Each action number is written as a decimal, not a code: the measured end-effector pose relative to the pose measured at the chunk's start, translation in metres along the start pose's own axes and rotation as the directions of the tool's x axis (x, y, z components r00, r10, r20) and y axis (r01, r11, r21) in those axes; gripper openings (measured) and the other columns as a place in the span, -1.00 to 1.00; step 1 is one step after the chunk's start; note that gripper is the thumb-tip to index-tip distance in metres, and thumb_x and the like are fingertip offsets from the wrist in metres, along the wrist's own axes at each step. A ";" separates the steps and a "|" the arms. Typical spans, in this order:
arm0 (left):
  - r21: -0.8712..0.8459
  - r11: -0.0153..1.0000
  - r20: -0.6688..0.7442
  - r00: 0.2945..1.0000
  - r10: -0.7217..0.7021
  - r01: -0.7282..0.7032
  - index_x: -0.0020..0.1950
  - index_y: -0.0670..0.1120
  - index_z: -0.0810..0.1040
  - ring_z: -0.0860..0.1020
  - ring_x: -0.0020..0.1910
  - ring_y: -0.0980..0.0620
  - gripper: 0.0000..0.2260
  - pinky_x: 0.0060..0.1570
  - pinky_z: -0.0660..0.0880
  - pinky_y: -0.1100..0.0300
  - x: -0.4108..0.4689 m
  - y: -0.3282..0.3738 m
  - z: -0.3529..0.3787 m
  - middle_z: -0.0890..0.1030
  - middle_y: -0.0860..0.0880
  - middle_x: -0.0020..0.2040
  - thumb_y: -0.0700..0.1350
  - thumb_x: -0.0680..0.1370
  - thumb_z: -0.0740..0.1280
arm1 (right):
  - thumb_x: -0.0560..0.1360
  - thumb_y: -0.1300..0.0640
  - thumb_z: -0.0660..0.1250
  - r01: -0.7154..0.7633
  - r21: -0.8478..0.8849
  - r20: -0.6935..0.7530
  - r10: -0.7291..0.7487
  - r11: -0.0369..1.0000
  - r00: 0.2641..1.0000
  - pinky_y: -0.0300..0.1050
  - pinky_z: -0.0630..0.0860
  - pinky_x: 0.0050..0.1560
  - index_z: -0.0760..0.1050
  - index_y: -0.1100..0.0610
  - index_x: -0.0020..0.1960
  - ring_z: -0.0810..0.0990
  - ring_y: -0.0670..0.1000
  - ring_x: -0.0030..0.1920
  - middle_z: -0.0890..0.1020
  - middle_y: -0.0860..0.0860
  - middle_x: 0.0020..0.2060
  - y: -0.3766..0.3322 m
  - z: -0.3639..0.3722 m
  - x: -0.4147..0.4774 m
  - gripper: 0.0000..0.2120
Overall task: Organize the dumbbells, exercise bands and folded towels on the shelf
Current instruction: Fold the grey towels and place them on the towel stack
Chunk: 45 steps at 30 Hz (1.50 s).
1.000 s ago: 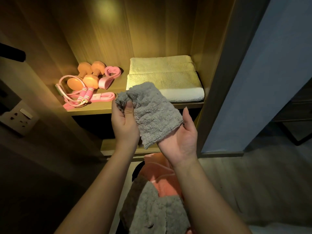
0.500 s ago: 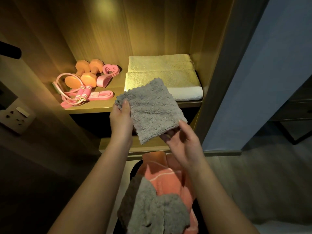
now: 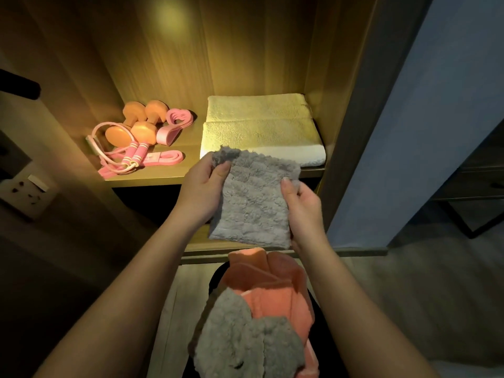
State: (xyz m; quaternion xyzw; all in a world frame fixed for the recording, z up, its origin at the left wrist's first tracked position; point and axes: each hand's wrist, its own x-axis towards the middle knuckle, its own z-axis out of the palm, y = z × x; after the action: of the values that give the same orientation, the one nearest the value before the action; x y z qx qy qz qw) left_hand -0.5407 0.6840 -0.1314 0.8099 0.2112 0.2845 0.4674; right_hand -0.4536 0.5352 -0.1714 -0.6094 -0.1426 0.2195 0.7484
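Note:
A folded grey fluffy towel hangs in front of the shelf edge, held between both hands. My left hand pinches its upper left corner, and my right hand grips its right edge. On the lit wooden shelf lies a folded cream-white towel at the right. Two orange dumbbells stand at the left, with pink exercise bands beside them and a pink skipping rope in front.
Below my arms a dark basket holds an orange towel and another grey towel. A lower shelf board sits under the lit one. A wall socket is at the left, a cabinet side panel at the right.
The grey towel has been flattened and squared up. My right hand moved from under it to its right edge, and both hands carried it up and right, nearer the cream towel.

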 end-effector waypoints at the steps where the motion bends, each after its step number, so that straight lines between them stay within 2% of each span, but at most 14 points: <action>1: 0.030 0.999 -0.037 0.999 -0.017 0.018 0.11 -0.12 0.51 0.44 -0.41 -0.02 -0.79 -0.32 0.39 0.02 -0.003 -0.002 0.002 0.47 -0.04 -0.37 -0.03 0.66 0.16 | 0.62 0.11 0.25 0.083 -0.078 -0.055 -0.087 0.993 0.995 -0.40 0.43 -0.22 0.42 0.01 -0.22 0.51 -0.30 -0.33 0.56 -0.20 -0.39 0.001 0.002 -0.002 -0.77; 5: -0.120 0.973 0.058 0.980 -0.191 0.197 0.01 -0.05 0.50 0.35 -0.51 0.17 -0.78 -0.47 0.32 0.21 -0.014 0.002 0.007 0.41 0.05 -0.39 0.06 0.64 0.19 | 0.64 0.12 0.21 0.184 -0.163 -0.123 -0.205 0.969 0.971 -0.40 0.38 -0.23 0.48 0.12 -0.09 0.46 -0.31 -0.31 0.52 -0.10 -0.27 0.004 0.003 -0.005 -0.84; 8: -0.024 0.942 0.340 0.889 -0.308 0.336 0.14 -0.02 0.53 0.59 -0.16 0.06 -0.61 -0.20 0.48 0.26 -0.022 0.000 0.003 0.62 0.01 -0.04 0.23 0.48 0.35 | 0.64 0.07 0.20 0.161 -0.163 -0.198 -0.192 0.973 0.961 -0.23 0.43 -0.03 0.50 0.20 0.11 0.52 -0.20 -0.11 0.59 -0.05 -0.09 0.005 -0.002 -0.001 -0.79; 11: -0.021 0.942 0.385 0.872 -0.301 0.335 0.10 -0.01 0.61 0.63 0.06 -0.02 -0.78 0.02 0.57 0.09 -0.024 -0.008 -0.001 0.67 -0.02 0.05 0.02 0.50 0.45 | 0.63 0.09 0.22 0.180 -0.172 -0.185 -0.211 0.969 0.960 -0.21 0.48 -0.06 0.49 0.08 0.03 0.56 -0.21 -0.13 0.59 -0.11 -0.13 0.004 -0.013 0.000 -0.90; 15: -0.047 0.986 0.372 0.919 -0.132 0.161 0.14 0.07 0.54 0.62 0.05 0.09 -0.81 -0.07 0.60 0.18 -0.018 -0.007 -0.017 0.64 0.09 0.06 -0.09 0.55 0.38 | 0.56 0.15 0.32 0.013 -0.074 0.059 -0.009 0.997 0.998 -0.25 0.58 -0.04 0.47 -0.03 0.19 0.62 -0.08 0.12 0.63 -0.06 0.09 0.008 -0.038 -0.005 -0.77; 20: 0.302 0.905 0.562 0.823 0.083 -0.298 0.13 0.06 0.52 0.50 0.02 0.32 -0.85 -0.04 0.46 0.26 -0.011 0.016 -0.034 0.55 0.24 0.01 -0.10 0.57 0.33 | 0.38 -0.01 0.44 0.091 -0.311 0.323 0.015 0.946 0.946 -0.18 0.36 0.32 0.07 -0.06 0.54 0.39 -0.17 0.37 0.44 -0.14 0.36 -0.011 -0.060 0.001 -0.15; 23: 0.393 0.798 0.659 0.746 0.101 -0.456 0.13 0.07 0.51 0.46 0.01 0.28 -0.84 -0.01 0.44 0.26 -0.007 0.031 -0.033 0.52 0.24 0.03 -0.11 0.57 0.35 | 0.38 0.12 0.50 0.059 -0.344 0.466 0.116 0.937 0.877 -0.17 0.52 0.19 0.35 -0.05 0.36 0.56 -0.14 0.22 0.59 -0.14 0.18 -0.025 -0.046 0.005 -0.40; 26: 0.383 0.812 0.683 0.727 0.072 -0.441 0.15 0.06 0.51 0.47 0.02 0.29 -0.81 -0.03 0.43 0.33 -0.004 0.034 -0.034 0.55 0.18 0.08 -0.07 0.55 0.38 | 0.39 0.23 0.48 0.066 -0.351 0.441 0.103 0.934 0.892 -0.13 0.58 0.06 0.56 0.02 0.09 0.67 -0.05 0.04 0.70 -0.05 -0.02 -0.024 -0.035 0.006 -0.70; 30: 0.328 0.934 0.552 0.831 -0.068 -0.141 0.20 0.14 0.49 0.50 0.10 0.21 -0.61 0.06 0.49 0.19 -0.004 0.016 -0.040 0.54 0.17 0.10 0.03 0.42 0.51 | 0.43 0.37 0.42 0.008 -0.184 0.302 0.049 0.983 0.952 -0.09 0.59 0.03 0.55 0.06 -0.02 0.67 -0.06 -0.09 0.71 -0.06 -0.17 -0.016 -0.035 0.002 -0.75; 33: 0.163 0.975 0.503 0.838 -0.214 0.151 0.17 0.12 0.55 0.58 0.13 0.13 -0.45 0.17 0.50 0.11 -0.013 0.000 -0.039 0.63 0.13 0.11 0.22 0.22 0.53 | 0.44 0.40 0.39 0.011 -0.113 0.265 0.020 0.993 0.964 -0.11 0.59 0.00 0.54 0.07 -0.02 0.67 -0.07 -0.12 0.72 -0.06 -0.20 -0.013 -0.033 -0.002 -0.74; 37: -0.289 0.868 0.312 0.897 -0.314 0.404 0.08 0.00 0.60 0.63 0.05 0.03 -0.80 0.08 0.50 0.09 -0.032 -0.017 -0.010 0.69 0.04 0.01 -0.05 0.48 0.44 | 0.49 0.36 0.36 0.026 -0.031 0.168 -0.021 0.999 0.985 -0.17 0.61 -0.07 0.52 0.09 0.00 0.68 -0.07 -0.11 0.71 -0.04 -0.17 -0.010 -0.027 -0.002 -0.80; 39: -0.337 0.870 0.127 0.933 -0.336 0.359 0.10 -0.06 0.56 0.61 0.03 -0.03 -0.86 0.08 0.52 0.04 -0.038 -0.020 0.010 0.66 -0.02 0.00 -0.07 0.58 0.33 | 0.53 0.30 0.34 0.099 -0.125 0.112 -0.085 0.987 0.990 -0.22 0.57 -0.07 0.51 0.06 -0.01 0.65 -0.14 -0.11 0.68 -0.04 -0.14 -0.004 -0.022 -0.001 -0.85; 41: -0.151 0.963 -0.090 0.967 -0.239 0.224 0.03 -0.11 0.50 0.53 -0.14 0.05 -0.82 -0.08 0.44 0.12 -0.041 -0.021 0.028 0.57 0.00 -0.15 0.00 0.61 0.27 | 0.58 0.23 0.29 0.200 -0.309 0.027 -0.202 0.930 0.979 -0.36 0.46 -0.17 0.46 0.10 -0.04 0.56 -0.29 -0.20 0.61 -0.06 -0.18 0.003 -0.014 -0.002 -0.94; 45: 0.108 0.993 -0.325 0.946 -0.019 0.057 -0.06 -0.14 0.42 0.37 -0.38 0.06 -0.84 -0.35 0.15 0.08 -0.044 -0.023 0.043 0.41 0.04 -0.36 -0.08 0.64 0.22 | 0.63 0.16 0.19 0.293 -0.580 -0.084 -0.413 0.760 0.907 -0.07 0.17 -0.35 0.32 0.14 -0.11 0.39 -0.15 -0.41 0.41 -0.07 -0.41 0.013 -0.008 -0.005 -0.86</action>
State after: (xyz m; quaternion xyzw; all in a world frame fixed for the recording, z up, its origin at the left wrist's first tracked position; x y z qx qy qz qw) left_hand -0.5466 0.6408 -0.1802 0.7739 0.3165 0.3916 0.3841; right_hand -0.4555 0.5279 -0.1858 -0.7809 -0.2343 -0.0416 0.5776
